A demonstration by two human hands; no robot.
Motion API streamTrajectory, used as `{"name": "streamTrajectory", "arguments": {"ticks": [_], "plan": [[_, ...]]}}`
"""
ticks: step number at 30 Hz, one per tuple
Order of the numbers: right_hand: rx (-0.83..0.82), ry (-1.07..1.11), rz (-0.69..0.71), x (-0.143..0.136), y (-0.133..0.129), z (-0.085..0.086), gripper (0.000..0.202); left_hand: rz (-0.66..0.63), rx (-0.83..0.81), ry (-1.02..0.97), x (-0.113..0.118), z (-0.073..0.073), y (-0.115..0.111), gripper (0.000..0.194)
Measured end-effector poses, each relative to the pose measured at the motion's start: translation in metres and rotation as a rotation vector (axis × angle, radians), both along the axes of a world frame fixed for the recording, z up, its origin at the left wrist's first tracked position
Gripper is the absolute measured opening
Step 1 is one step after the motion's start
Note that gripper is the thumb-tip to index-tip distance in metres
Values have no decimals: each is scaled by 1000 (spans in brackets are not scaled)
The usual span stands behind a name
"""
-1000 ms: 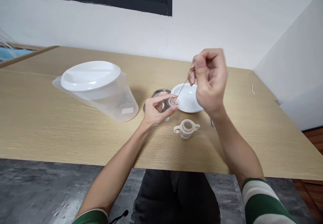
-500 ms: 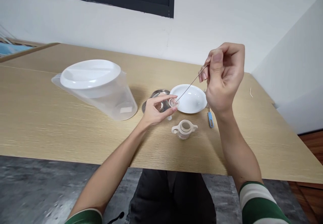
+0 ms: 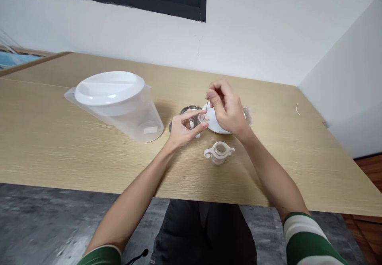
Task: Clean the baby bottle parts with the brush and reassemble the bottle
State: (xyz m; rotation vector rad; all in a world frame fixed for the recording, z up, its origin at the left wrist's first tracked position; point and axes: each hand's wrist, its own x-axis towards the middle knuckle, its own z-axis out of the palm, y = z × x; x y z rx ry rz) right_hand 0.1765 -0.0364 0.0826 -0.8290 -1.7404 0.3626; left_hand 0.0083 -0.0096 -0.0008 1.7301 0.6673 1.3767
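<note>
Fingers, two sets, centre of the frame. Left hand (image 3: 180,131): thumb and forefinger pinched at opposite edges of a clear round part (image 3: 201,118), other fingers curled. Right hand (image 3: 228,112): thumb and fingertips together, clamped on a thin rod (image 3: 206,106), which slants down to the part.

From where I stand, largest first:

Table (image 3: 104,161). Wood-grained, across the middle of the frame.

Pitcher (image 3: 119,110). Translucent, white-lidded, left of centre, well apart from both hands. Little risk, I judge, short of a wide elbow.

Bowl (image 3: 215,125). White, centre, partly covered by the right hand. A dropped wrist could catch its rim and shove it.

Tray (image 3: 191,107). Metal, centre, largely hidden behind the left hand; contents hard to make out.

Cup (image 3: 219,154). Two-handled, open-topped, upright, below the hands at lower centre. A lowered forearm might tip it.

Round part, as above, held by its edges alone. Too hard a push from the rod could pop it loose or twist it.

Rod, as above. Gripped high, so its tip could wander, skid off the part and jab the left fingertips.

Small clear piece (image 3: 197,135). Just below the left thumb, easily brushed away.
</note>
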Motion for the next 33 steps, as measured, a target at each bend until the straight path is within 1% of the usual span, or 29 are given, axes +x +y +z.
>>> {"name": "streamTrajectory", "arguments": {"ticks": [3,9,14,16,18,22,25,28,33], "plan": [[-10,-63,-1,1,5,-3,25,25,7,2,0,-2,4,41],[-5,-127,4,7,8,-1,18,14,9,-17,-1,-2,5,43],[10,-202,54,3,11,-9,14,82,-22,-95,-3,-1,6,48],[9,-165,69,0,11,-11,14,100,-8,-124,-3,0,7,48],[-22,-91,90,-2,8,-9,16,87,8,-121,-3,2,6,46],[-48,33,119,-2,-3,2,24,-11,40,-89,-2,9,0,41],[-18,78,87,-1,-12,11,27,-51,93,-89,-2,14,-6,37],[24,126,49,0,-18,18,28,-51,143,-72,-2,16,-7,38],[119,187,13,2,-20,20,27,-38,225,-68,0,13,-8,41]]}}
